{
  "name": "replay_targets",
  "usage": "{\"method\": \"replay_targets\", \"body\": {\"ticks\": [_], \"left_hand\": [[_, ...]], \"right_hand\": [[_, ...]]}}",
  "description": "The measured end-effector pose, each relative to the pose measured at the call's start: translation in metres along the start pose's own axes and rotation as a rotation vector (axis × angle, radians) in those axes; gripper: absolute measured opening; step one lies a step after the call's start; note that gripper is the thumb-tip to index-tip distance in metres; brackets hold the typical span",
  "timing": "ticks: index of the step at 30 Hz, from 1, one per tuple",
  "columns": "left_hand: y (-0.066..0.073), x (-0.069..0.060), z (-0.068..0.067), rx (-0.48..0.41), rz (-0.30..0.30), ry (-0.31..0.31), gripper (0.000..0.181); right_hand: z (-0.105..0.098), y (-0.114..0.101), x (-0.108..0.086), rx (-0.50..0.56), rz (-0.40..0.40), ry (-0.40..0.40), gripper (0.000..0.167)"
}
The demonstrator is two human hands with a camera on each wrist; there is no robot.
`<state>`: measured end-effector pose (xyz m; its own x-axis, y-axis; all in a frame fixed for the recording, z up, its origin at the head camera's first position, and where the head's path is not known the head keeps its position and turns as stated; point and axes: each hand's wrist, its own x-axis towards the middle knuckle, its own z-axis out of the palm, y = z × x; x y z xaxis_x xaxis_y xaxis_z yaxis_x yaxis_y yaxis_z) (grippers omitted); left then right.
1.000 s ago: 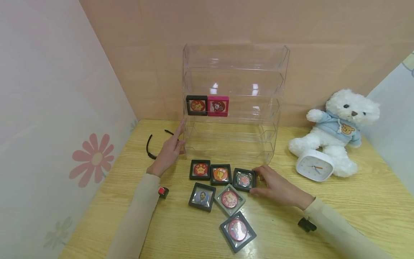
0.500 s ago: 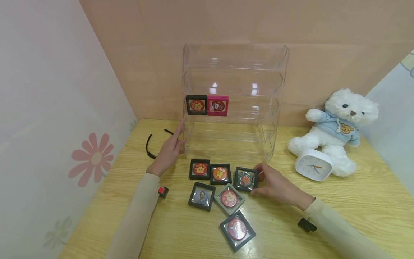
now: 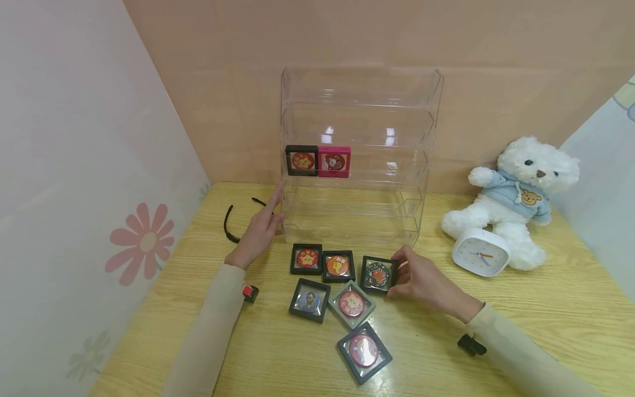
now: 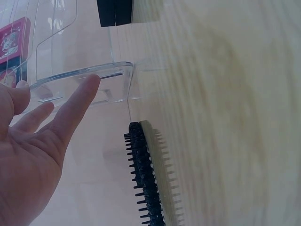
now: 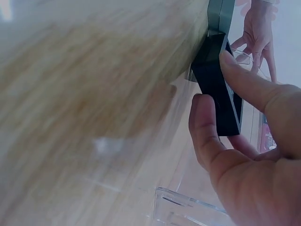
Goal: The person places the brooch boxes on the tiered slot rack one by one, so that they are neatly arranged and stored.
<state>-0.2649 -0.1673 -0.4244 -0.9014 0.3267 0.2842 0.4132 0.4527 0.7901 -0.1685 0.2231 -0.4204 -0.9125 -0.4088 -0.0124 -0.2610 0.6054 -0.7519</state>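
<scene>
My right hand pinches the right edge of a black square frame with a green and red badge, tilted up off the table in the right wrist view, where thumb and fingers grip the black frame. My left hand rests with straight fingers against the left side of a clear tiered rack; the left wrist view shows the left hand touching the clear rack's edge. On one tier stand a black frame and a pink frame, side by side.
Several framed badges lie before the rack, among them a star badge frame, a portrait frame and a grey frame. A black toothed hairband is at left. A white clock and teddy bear are at right.
The green and red badge frame has shifted slightly right and tilted up in my right hand's grip. My left hand has stayed against the rack.
</scene>
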Motion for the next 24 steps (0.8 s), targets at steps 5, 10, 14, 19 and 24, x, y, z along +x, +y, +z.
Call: {"method": "replay_targets", "body": {"ticks": [5, 10, 14, 19, 24], "left_hand": [[-0.0003, 0.0003, 0.0002, -0.010, -0.005, 0.000, 0.077], [-0.0008, 0.0003, 0.0002, -0.020, 0.000, -0.003, 0.077], [-0.0017, 0.0004, 0.0003, -0.027, -0.001, -0.006, 0.077], [-0.0017, 0.0004, 0.0006, -0.017, 0.009, -0.002, 0.077], [-0.0013, 0.0006, 0.0005, -0.005, 0.017, 0.001, 0.077]], "right_hand": [[-0.0019, 0.0019, -0.0002, 0.025, -0.030, 0.024, 0.049], [-0.0034, 0.0013, -0.0003, -0.017, -0.086, 0.088, 0.034], [-0.0032, 0.0016, -0.0012, -0.097, -0.112, 0.142, 0.022], [-0.0026, 0.0019, -0.0024, -0.141, -0.128, 0.175, 0.013], [-0.0019, 0.0010, -0.0030, -0.127, -0.149, 0.194, 0.012]]}}
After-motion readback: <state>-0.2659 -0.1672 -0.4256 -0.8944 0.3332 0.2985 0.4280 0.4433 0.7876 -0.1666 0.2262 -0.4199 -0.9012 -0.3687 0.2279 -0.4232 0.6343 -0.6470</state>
